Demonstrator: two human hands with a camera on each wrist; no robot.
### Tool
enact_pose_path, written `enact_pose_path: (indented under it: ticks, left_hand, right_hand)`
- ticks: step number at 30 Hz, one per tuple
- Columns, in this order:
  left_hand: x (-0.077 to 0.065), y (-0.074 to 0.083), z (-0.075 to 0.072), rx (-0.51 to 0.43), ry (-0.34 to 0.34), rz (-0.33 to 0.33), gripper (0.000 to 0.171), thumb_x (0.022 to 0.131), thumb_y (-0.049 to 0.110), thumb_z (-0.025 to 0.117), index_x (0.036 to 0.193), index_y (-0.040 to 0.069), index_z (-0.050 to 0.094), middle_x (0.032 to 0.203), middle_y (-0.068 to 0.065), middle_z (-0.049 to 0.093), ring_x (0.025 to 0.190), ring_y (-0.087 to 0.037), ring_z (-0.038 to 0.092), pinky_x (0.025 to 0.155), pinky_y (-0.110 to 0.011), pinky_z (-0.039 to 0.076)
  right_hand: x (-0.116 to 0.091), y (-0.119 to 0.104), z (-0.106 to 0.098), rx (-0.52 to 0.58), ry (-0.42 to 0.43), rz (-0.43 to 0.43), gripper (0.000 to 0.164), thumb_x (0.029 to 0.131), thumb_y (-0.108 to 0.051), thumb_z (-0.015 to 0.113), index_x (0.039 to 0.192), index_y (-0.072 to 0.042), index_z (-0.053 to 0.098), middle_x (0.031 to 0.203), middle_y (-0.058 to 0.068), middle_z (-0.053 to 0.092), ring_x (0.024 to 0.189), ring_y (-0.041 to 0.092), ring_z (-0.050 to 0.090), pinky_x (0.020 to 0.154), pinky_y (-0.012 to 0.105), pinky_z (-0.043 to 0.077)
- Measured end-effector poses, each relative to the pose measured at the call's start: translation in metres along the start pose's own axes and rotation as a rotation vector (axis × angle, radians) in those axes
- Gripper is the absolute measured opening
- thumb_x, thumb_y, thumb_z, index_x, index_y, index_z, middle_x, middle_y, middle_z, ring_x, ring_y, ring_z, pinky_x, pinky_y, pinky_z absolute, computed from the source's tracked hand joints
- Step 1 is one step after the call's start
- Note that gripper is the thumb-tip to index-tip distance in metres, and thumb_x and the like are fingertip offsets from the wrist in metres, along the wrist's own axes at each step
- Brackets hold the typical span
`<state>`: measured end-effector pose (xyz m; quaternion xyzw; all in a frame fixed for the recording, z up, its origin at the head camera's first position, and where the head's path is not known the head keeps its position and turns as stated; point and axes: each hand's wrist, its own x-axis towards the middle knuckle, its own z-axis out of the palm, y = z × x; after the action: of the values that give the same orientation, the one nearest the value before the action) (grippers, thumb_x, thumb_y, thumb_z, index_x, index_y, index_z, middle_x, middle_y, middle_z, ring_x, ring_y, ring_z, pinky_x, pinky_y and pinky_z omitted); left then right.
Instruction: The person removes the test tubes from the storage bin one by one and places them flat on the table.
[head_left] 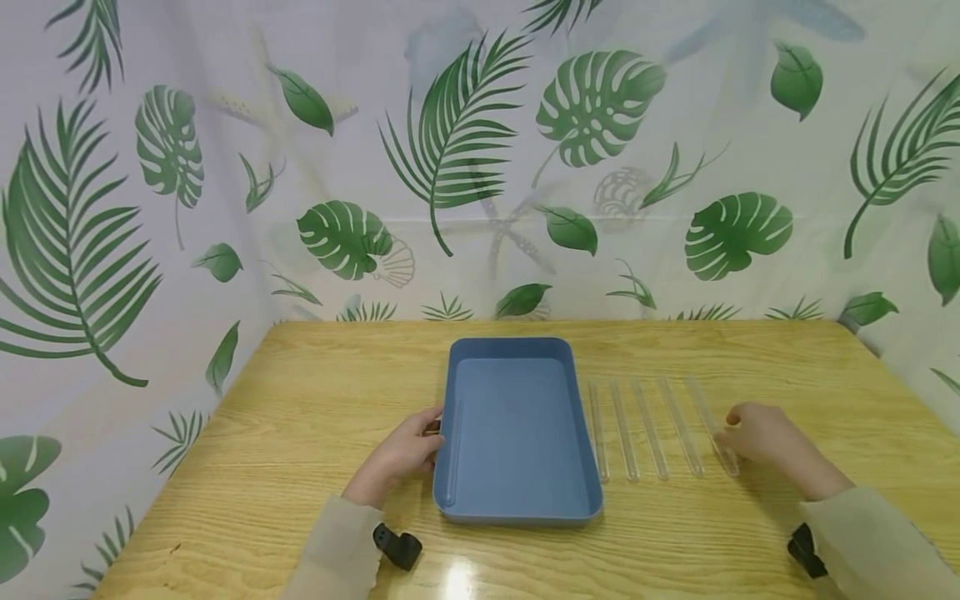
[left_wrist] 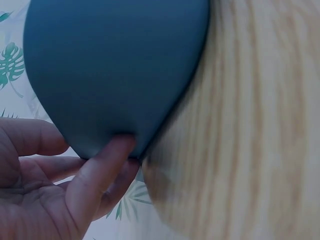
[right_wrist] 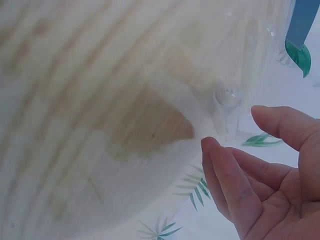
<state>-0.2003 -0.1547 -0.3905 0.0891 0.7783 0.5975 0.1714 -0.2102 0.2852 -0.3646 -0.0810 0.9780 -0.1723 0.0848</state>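
A blue rectangular tray (head_left: 525, 510) lies on the table, with one clear test tube (head_left: 453, 450) along the left side of its floor. My left hand (head_left: 408, 446) holds the tray's left side; in the left wrist view the thumb (left_wrist: 107, 167) presses on the outer wall while the fingers sit at the rim. To the right of the tray, several clear test tubes stand apart in a row. My right hand (head_left: 757, 435) is at the rightmost test tube (head_left: 708, 417), its thumb (right_wrist: 282, 125) and fingertips spread with a gap between them.
The light wooden table (head_left: 337, 367) is backed by a white cloth with green leaf prints (head_left: 600, 108), which also covers the left and right sides. Black wrist straps (head_left: 397, 547) sit around both sleeves. Light glares on the table's front.
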Motion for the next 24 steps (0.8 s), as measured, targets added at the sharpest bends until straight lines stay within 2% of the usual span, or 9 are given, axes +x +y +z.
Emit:
enact_pose_path:
  ticks: [4, 9, 11, 19, 22, 24]
  left_hand:
    - [-0.001, 0.001, 0.0, -0.003, -0.009, 0.007, 0.052, 0.09, -0.004, 0.032, 0.139, -0.002, 0.018, 0.12, -0.025, 0.043, 0.086, -0.024, 0.055, 0.06, -0.034, 0.049]
    - [0.0, 0.0, 0.001, -0.007, -0.016, 0.005, 0.052, 0.09, -0.004, 0.032, 0.139, -0.002, 0.017, 0.12, -0.026, 0.043, 0.086, -0.024, 0.055, 0.06, -0.035, 0.05]
    - [0.0, -0.001, 0.001, 0.0, -0.016, 0.007, 0.052, 0.09, -0.004, 0.032, 0.139, -0.003, 0.017, 0.121, -0.028, 0.042, 0.087, -0.025, 0.056, 0.061, -0.035, 0.05]
    - [-0.001, -0.003, 0.0, 0.017, -0.01, 0.001, 0.051, 0.091, -0.003, 0.032, 0.139, -0.003, 0.015, 0.12, -0.028, 0.043, 0.085, -0.024, 0.057, 0.06, -0.035, 0.05]
    - [-0.001, -0.002, 0.0, 0.021, -0.008, 0.0, 0.051, 0.091, -0.003, 0.033, 0.139, -0.003, 0.016, 0.12, -0.028, 0.043, 0.086, -0.024, 0.056, 0.061, -0.035, 0.05]
    - [-0.002, -0.002, 0.001, 0.03, -0.002, -0.003, 0.051, 0.091, -0.003, 0.033, 0.14, -0.002, 0.017, 0.12, -0.028, 0.043, 0.087, -0.024, 0.056, 0.062, -0.036, 0.05]
  right_hand:
    - [-0.002, 0.001, -0.004, 0.042, 0.035, 0.002, 0.043, 0.084, -0.015, 0.054, 0.1, 0.024, 0.047, 0.091, 0.035, 0.054, 0.07, 0.03, 0.056, 0.059, 0.041, 0.046]
    - [-0.004, -0.009, -0.008, 0.063, 0.095, -0.026, 0.042, 0.084, -0.016, 0.056, 0.102, 0.021, 0.049, 0.088, 0.032, 0.056, 0.074, 0.036, 0.056, 0.058, 0.042, 0.048]
    - [-0.003, -0.019, -0.008, 0.083, 0.106, -0.05, 0.041, 0.083, -0.016, 0.056, 0.102, 0.02, 0.05, 0.087, 0.03, 0.057, 0.076, 0.038, 0.056, 0.059, 0.043, 0.048]
    - [0.004, -0.069, 0.002, 0.213, 0.118, -0.168, 0.038, 0.085, -0.018, 0.056, 0.105, 0.014, 0.054, 0.086, 0.018, 0.06, 0.075, 0.029, 0.058, 0.06, 0.038, 0.049]
    - [0.008, -0.088, 0.008, 0.293, 0.102, -0.186, 0.038, 0.085, -0.019, 0.056, 0.108, 0.011, 0.054, 0.088, 0.015, 0.061, 0.076, 0.025, 0.059, 0.062, 0.035, 0.049]
    - [0.01, -0.102, 0.012, 0.39, 0.072, -0.199, 0.039, 0.086, -0.018, 0.055, 0.11, 0.012, 0.053, 0.09, 0.014, 0.061, 0.077, 0.024, 0.059, 0.064, 0.034, 0.05]
